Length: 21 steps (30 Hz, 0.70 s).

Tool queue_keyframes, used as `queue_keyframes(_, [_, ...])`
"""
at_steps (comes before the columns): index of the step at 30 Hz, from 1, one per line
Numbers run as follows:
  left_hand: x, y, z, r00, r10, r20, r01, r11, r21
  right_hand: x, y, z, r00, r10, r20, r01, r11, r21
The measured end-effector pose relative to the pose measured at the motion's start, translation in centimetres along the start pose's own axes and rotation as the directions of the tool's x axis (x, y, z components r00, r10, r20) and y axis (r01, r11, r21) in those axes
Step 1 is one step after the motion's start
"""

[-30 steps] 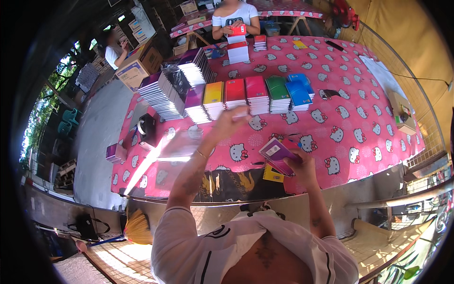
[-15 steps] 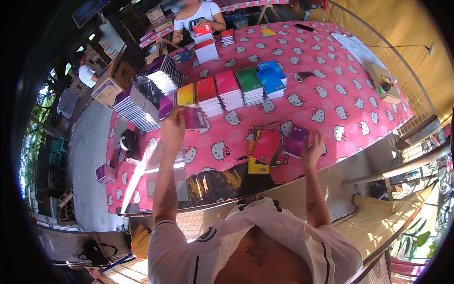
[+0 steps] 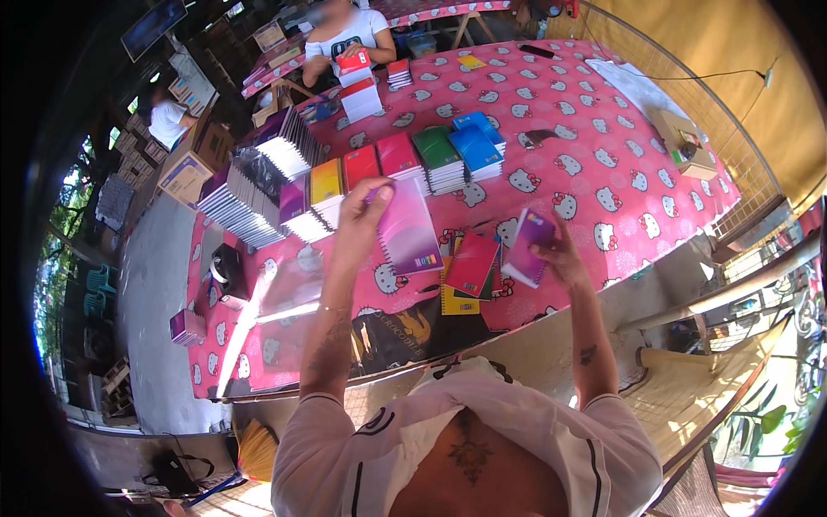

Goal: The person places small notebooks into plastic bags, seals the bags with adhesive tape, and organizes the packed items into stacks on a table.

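Observation:
My left hand [image 3: 366,207] is closed on the upper corner of a light purple spiral notebook [image 3: 411,231], held tilted above the table. On the right, my right hand [image 3: 564,257] grips a small dark purple notebook [image 3: 532,237], its page edges showing on one side. Between the hands lies a loose overlapping pile: a pinkish-red notebook [image 3: 472,261] on top, a yellow notebook [image 3: 457,302] below it and a bit of green. Beyond stands a row of notebook stacks: purple [image 3: 295,200], yellow [image 3: 327,183], red [image 3: 359,164], pink [image 3: 399,153], green [image 3: 437,149] and blue [image 3: 476,148].
Tall piles of spiral notebooks [image 3: 245,207] and a cardboard box [image 3: 191,164] stand at the left. A black object [image 3: 228,271] sits near the left edge. Across the pink patterned table [image 3: 594,207], a person [image 3: 349,39] handles red notebooks. Another box [image 3: 685,146] lies far right.
My left hand has moved right, away from the purple stack, bringing its notebook over the middle. My right hand has raised its purple notebook from the table beside the loose pile.

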State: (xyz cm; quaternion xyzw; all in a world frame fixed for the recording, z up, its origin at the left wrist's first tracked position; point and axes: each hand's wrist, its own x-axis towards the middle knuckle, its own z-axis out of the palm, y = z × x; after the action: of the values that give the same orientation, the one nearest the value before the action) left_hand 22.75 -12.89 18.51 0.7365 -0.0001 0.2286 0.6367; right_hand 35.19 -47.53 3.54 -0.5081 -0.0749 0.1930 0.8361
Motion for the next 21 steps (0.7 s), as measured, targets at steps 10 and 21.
queue_keyframes(10, [-6.6,-18.5,8.1,0.788,-0.593,0.166,0.595,0.803,0.04,1.5,9.0,4.2,0.959,0.24,-0.148,-0.275,0.914,-0.298])
queue_keyframes(21, [-13.2,-10.8,-1.3,0.953,-0.214,0.216,0.221,0.975,-0.007,-5.0,7.3,16.0,0.915,-0.106,0.389,0.237,0.922,-0.307])
